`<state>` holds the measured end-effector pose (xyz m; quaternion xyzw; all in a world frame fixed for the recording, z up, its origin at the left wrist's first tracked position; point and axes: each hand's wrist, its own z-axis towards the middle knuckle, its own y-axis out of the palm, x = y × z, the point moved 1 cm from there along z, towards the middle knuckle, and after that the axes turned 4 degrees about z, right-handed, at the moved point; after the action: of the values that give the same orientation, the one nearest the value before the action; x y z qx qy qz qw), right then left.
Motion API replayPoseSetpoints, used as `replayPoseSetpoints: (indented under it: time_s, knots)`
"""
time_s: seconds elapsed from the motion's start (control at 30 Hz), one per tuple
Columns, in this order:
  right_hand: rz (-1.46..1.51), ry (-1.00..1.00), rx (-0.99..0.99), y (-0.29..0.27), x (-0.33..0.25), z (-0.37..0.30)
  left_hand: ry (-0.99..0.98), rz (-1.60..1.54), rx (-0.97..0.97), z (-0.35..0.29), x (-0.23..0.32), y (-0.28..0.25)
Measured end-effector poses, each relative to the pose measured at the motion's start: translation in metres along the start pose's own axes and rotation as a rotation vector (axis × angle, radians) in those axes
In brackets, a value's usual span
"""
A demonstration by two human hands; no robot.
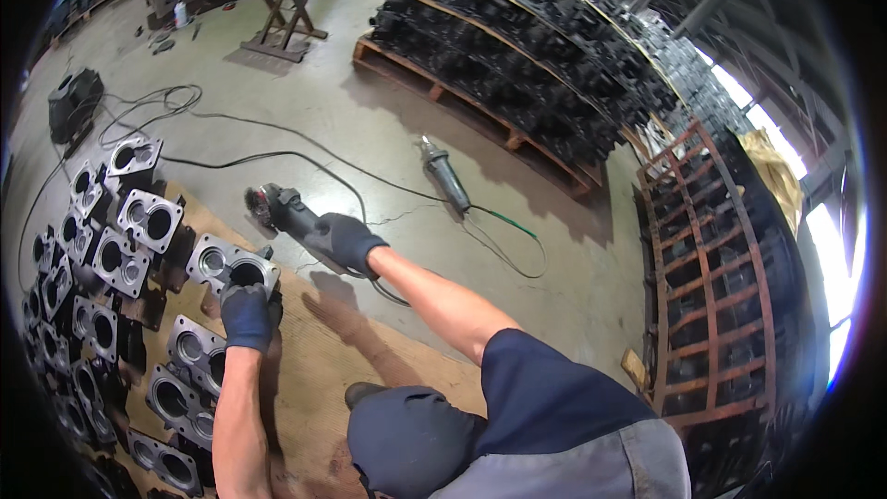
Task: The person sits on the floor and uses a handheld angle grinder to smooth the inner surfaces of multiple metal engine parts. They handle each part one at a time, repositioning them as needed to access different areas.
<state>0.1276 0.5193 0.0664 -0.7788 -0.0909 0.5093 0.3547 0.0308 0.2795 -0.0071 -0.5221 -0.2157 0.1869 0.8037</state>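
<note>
Rows of grey metal castings (pixel 120 261) crowd the floor left of the left hand (pixel 247 310). And there's that left hand, gloved in blue, fingers clamped over the near edge of a two-holed casting (pixel 227 264) on the cardboard (pixel 296 379)! Just right of it, well apart from its partner, the gloved right hand (pixel 346 242) grips a dark power tool (pixel 294 213), round brush end pointing toward the castings. Farther right, beyond that hand, a second tool (pixel 445 180) lies on the floor (pixel 573 286).
</note>
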Motion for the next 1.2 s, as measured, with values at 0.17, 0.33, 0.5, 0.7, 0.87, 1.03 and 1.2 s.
replayPoseSetpoints:
  time_s: [0.17,0.33,0.5,0.7,0.87,1.03,1.2]
  knots:
    - [-0.276,0.212,0.055,-0.014,0.025,0.017,-0.049,-0.046,-0.164,-0.015,-0.009,-0.002]
    - [-0.427,0.272,0.105,0.008,0.078,0.079,0.018,-0.162,0.095,-0.010,0.001,-0.037]
    - [0.147,0.303,-0.089,0.031,0.108,0.089,-0.254,-0.304,-0.058,-0.026,0.050,-0.084]
    - [0.098,0.119,-0.091,0.078,0.084,0.095,-0.483,-0.657,-0.169,-0.042,0.095,-0.057]
    - [-0.100,0.216,-0.126,0.068,0.078,0.115,-0.788,-0.920,-0.236,-0.010,0.136,-0.019]
    - [0.403,0.367,-0.192,0.066,0.048,0.085,-0.978,-1.079,-0.182,0.004,0.136,0.005]
    - [0.628,0.172,-0.134,0.051,0.077,0.023,-1.071,-1.415,0.000,0.016,0.174,0.052]
